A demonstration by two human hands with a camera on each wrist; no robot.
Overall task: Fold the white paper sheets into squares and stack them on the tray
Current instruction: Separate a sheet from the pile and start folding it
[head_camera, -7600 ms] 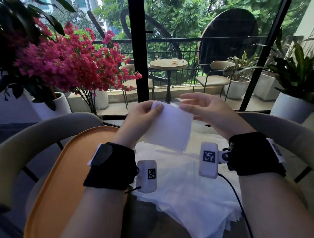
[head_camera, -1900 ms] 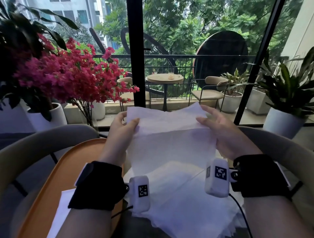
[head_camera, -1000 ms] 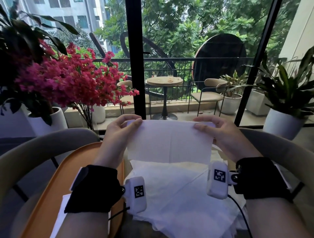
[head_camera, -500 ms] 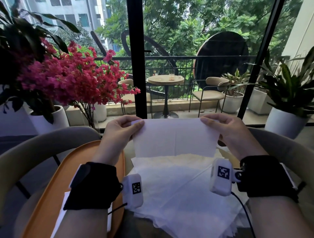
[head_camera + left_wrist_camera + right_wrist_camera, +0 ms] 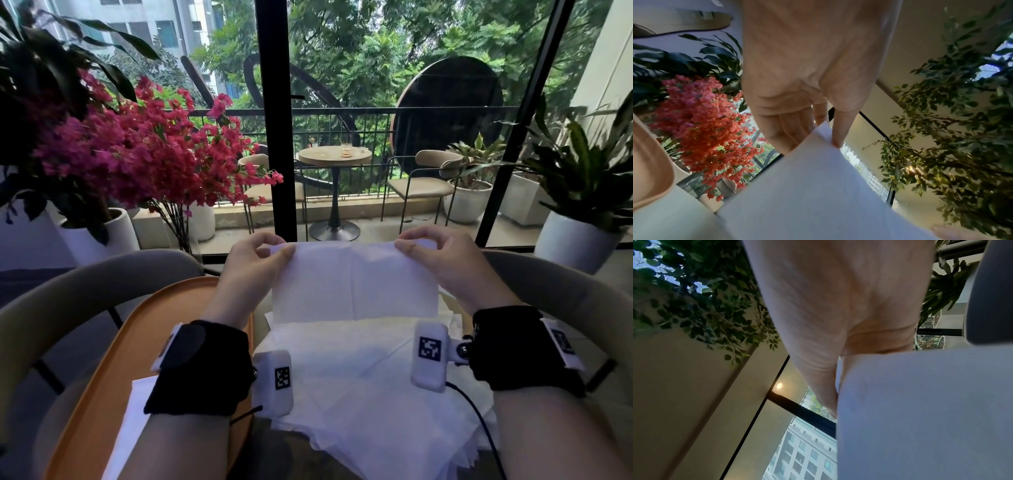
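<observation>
A white paper sheet (image 5: 354,281), folded in half into a wide rectangle, hangs in the air in front of me. My left hand (image 5: 255,260) pinches its upper left corner and my right hand (image 5: 435,253) pinches its upper right corner. The left wrist view shows thumb and fingers of the left hand (image 5: 830,138) closed on the sheet's corner (image 5: 818,178). In the right wrist view the sheet (image 5: 920,410) covers most of the right hand's fingers (image 5: 828,386). Below lies a pile of unfolded white sheets (image 5: 370,394). The orange tray (image 5: 113,370) sits to the left with a folded white sheet (image 5: 128,425) on it.
Curved beige chair backs (image 5: 78,291) ring the small table on both sides. Beyond stand a pink flowering plant (image 5: 137,154) in a white pot, a black window post (image 5: 274,120), and a green potted plant (image 5: 582,192) at right. A black cable (image 5: 479,421) runs from my right wrist.
The sheet went from held open to folded in half, its top edge now doubled. Both hands dropped slightly and keep pinching the upper corners. A folded sheet now lies on the tray.
</observation>
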